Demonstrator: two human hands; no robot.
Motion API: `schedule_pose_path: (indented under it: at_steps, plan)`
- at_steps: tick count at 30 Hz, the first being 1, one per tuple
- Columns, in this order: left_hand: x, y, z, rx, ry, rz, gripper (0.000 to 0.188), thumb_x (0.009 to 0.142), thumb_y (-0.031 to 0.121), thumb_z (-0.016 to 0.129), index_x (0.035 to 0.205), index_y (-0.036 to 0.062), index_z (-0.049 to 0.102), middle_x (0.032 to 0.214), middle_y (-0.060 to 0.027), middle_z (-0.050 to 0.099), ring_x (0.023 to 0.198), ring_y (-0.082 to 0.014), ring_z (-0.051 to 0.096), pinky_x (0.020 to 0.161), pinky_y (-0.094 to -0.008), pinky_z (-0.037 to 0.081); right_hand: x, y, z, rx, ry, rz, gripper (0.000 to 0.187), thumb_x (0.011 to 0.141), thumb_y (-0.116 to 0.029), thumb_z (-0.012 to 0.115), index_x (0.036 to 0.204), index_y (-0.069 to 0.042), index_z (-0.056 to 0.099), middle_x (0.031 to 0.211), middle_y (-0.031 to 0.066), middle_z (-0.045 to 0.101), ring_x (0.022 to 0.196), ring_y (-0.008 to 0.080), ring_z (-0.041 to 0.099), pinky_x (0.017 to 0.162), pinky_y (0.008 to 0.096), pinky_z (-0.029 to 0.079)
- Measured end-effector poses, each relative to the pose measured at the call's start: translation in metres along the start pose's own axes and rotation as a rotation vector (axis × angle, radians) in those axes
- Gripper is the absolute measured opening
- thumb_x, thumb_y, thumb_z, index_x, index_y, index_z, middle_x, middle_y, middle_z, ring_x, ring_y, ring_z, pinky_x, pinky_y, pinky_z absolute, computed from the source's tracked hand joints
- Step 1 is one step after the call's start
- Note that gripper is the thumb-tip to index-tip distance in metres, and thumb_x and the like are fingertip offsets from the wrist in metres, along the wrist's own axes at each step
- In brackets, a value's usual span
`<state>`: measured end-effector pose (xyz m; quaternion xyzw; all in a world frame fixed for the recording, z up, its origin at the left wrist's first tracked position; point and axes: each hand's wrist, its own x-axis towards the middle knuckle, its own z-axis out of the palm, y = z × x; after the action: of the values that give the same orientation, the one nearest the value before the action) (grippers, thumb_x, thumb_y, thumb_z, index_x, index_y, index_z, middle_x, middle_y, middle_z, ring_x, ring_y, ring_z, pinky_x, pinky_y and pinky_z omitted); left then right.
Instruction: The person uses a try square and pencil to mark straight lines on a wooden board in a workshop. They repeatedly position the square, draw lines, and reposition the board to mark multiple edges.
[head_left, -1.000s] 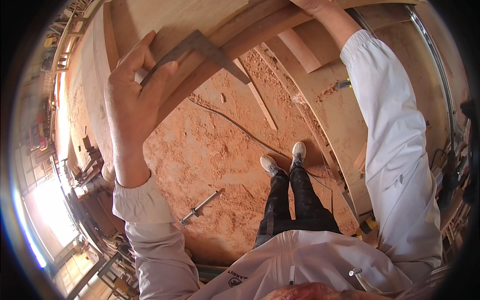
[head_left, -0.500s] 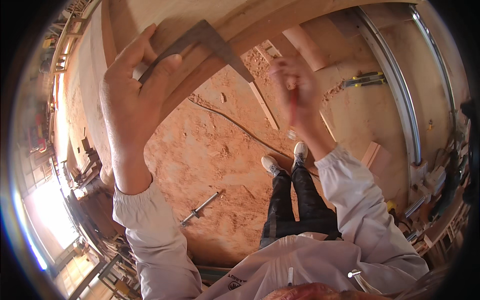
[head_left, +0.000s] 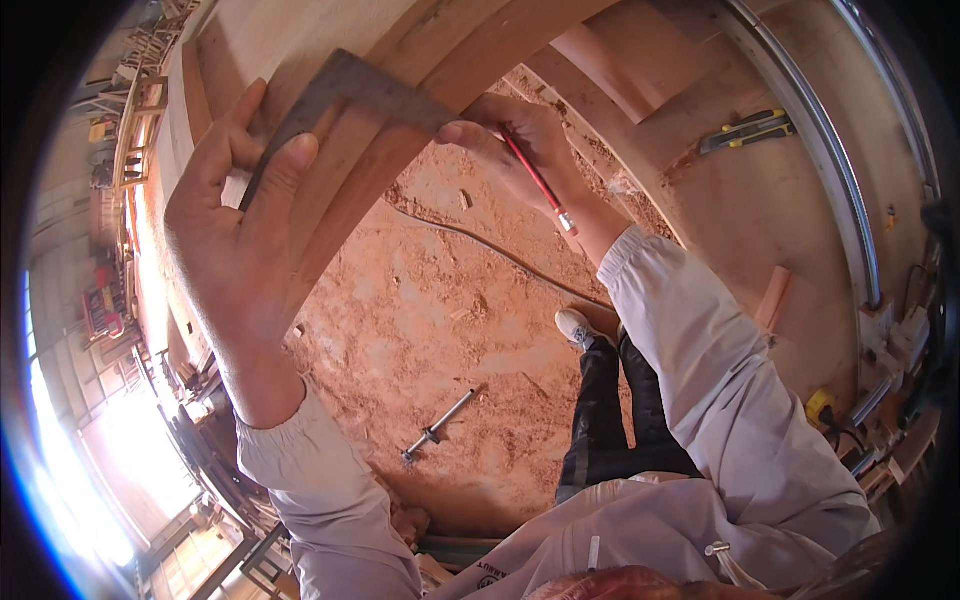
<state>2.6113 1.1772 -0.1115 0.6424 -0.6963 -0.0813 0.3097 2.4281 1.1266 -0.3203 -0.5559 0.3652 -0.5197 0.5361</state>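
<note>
A dark L-shaped carpenter's square (head_left: 345, 85) lies against a long wooden beam (head_left: 420, 45) at the top of the view. My left hand (head_left: 235, 210) grips one leg of the square, thumb on its near face and the other fingers behind. At the end of the other leg is my right hand (head_left: 525, 150), its thumb and fingertips at the square's tip and the beam's lower edge. A red pencil (head_left: 535, 172) is held in that hand, its eraser end toward my wrist. The pencil's point is hidden by the fingers.
Yellow-and-black pliers-like tool (head_left: 745, 132) lies on the board surface at right, beside a metal rail (head_left: 800, 120). Below, a metal bar clamp (head_left: 438, 427) and a cable (head_left: 480, 250) lie on the dusty floor. Wood pieces and tools crowd the left side.
My right hand has moved left and up with the pencil, from clear of the beam to the square's end. The square and my left hand have shifted slightly left in the view.
</note>
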Motion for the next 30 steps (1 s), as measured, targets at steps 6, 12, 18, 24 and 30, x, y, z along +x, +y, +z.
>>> schedule_pose_path:
  at_steps: [6,12,18,24,30]
  plan:
    - [0.000,-0.001,-0.001,-0.036,-0.005,0.032,0.027,0.093,0.007,0.085,0.081,0.0030,0.061,0.087,-0.0026,0.064,0.136,-0.0274,0.064,0.117,-0.0436,0.040,0.002,-0.002,-0.004,0.013,0.004,0.075,0.043,0.091,-0.043,0.088,0.100,-0.001,0.082,0.074,0.0016,0.070,0.067,0.0091,0.060,0.062,0.0273,0.048]
    - [0.000,-0.001,-0.001,-0.031,-0.003,0.035,0.023,0.094,0.007,0.085,0.084,0.0023,0.065,0.083,-0.0010,0.061,0.133,-0.0269,0.066,0.115,-0.0429,0.042,0.002,-0.003,-0.004,0.230,0.035,0.121,0.033,0.088,-0.032,0.094,0.091,-0.002,0.081,0.077,-0.0007,0.069,0.070,0.0075,0.059,0.062,0.0269,0.046]
    - [0.000,-0.001,0.001,-0.025,0.007,0.050,0.024,0.094,0.010,0.086,0.084,0.0022,0.065,0.080,-0.0003,0.059,0.131,-0.0266,0.066,0.114,-0.0428,0.044,0.005,0.006,-0.004,0.259,0.013,0.105,0.032,0.088,-0.030,0.093,0.090,-0.001,0.080,0.077,-0.0014,0.068,0.070,0.0063,0.057,0.061,0.0261,0.045]
    - [0.000,-0.003,0.001,0.009,0.000,0.092,0.023,0.095,0.011,0.086,0.084,0.0023,0.067,0.080,-0.0004,0.060,0.132,-0.0274,0.066,0.114,-0.0435,0.045,0.005,0.009,-0.004,0.268,0.009,0.093,0.033,0.089,-0.032,0.092,0.091,-0.002,0.080,0.076,-0.0019,0.067,0.069,0.0062,0.056,0.061,0.0263,0.044]
    - [0.001,-0.002,0.000,0.036,-0.012,0.074,0.023,0.095,0.011,0.085,0.085,0.0010,0.067,0.082,-0.0022,0.063,0.133,-0.0277,0.066,0.116,-0.0435,0.043,0.005,0.006,-0.006,0.213,0.005,0.082,0.034,0.090,-0.033,0.091,0.096,-0.001,0.079,0.081,0.0009,0.072,0.072,0.0070,0.062,0.063,0.0249,0.047]
